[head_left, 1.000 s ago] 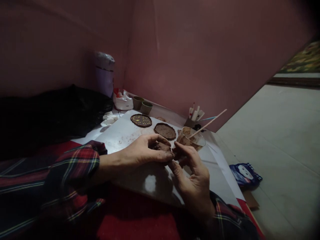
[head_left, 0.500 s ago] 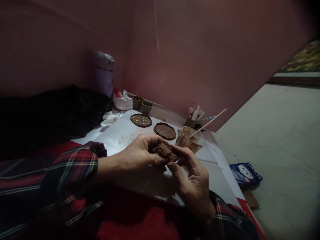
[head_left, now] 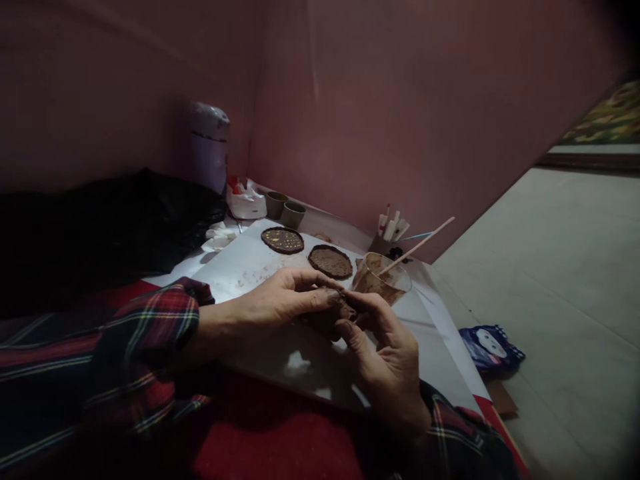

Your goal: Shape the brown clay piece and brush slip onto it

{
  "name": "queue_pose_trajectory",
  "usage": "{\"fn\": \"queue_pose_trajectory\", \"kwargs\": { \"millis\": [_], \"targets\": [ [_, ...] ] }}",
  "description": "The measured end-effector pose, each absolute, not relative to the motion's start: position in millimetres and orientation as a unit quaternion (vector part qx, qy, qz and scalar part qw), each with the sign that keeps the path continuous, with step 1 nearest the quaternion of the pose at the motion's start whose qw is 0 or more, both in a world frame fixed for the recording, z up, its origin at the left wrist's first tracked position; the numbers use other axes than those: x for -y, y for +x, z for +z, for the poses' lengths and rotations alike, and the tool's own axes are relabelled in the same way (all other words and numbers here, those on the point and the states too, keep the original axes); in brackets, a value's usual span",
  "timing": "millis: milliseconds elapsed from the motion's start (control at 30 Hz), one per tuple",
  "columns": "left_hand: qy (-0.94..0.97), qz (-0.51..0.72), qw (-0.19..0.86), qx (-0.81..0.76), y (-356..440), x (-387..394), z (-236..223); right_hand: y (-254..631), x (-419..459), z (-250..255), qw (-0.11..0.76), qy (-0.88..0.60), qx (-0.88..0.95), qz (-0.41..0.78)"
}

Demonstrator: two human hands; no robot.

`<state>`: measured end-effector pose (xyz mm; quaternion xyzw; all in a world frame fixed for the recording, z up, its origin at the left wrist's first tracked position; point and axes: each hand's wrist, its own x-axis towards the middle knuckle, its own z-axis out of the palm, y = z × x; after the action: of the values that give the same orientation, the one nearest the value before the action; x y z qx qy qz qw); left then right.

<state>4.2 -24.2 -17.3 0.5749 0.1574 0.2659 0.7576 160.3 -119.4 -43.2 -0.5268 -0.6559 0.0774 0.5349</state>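
Observation:
Between my two hands is a lump of brown clay (head_left: 325, 321), held above the white board (head_left: 235, 283). My left hand (head_left: 285, 297) grips it from the left, with the thumb pressed across its top. On the other side, my right hand (head_left: 385, 350) pinches its right end between thumb and fingers. Part of the lump is hidden behind the fingers. Just beyond the hands lies a flat brown disc (head_left: 330, 262) with a raised rim. A darker disc with yellow specks (head_left: 283, 241) lies farther back.
A smeared clear cup (head_left: 377, 283) holding a wooden stick (head_left: 417, 245) stands right of the discs. Behind are a holder of pens (head_left: 393, 230), two small pots (head_left: 293, 215) and a lilac cylinder (head_left: 209, 153). Black plastic (head_left: 110, 227) covers the left; a blue packet (head_left: 491, 347) lies at right, below table height.
My left thumb has moved up from the lump's near side onto its top, covering more of the clay. My right hand stays nearly in place.

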Motion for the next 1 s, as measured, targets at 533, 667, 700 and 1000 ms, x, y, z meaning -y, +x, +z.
{"fn": "queue_pose_trajectory", "kwargs": {
  "millis": [533, 667, 700, 1000],
  "targets": [
    [0.566, 0.283, 0.761, -0.145, 7, 22, -23, 160, 115, -43, 0.524, -0.547, 0.644, 0.109],
    [0.587, 0.272, 0.749, -0.145, 6, 24, -19, 160, 115, -43, 0.526, -0.555, 0.632, 0.123],
    [0.59, 0.27, 0.746, -0.15, 6, 24, -18, 160, 115, -43, 0.528, -0.552, 0.634, 0.123],
    [0.598, 0.291, 0.733, -0.145, 6, 26, -15, 160, 116, -41, 0.529, -0.535, 0.653, 0.089]
  ]
}}
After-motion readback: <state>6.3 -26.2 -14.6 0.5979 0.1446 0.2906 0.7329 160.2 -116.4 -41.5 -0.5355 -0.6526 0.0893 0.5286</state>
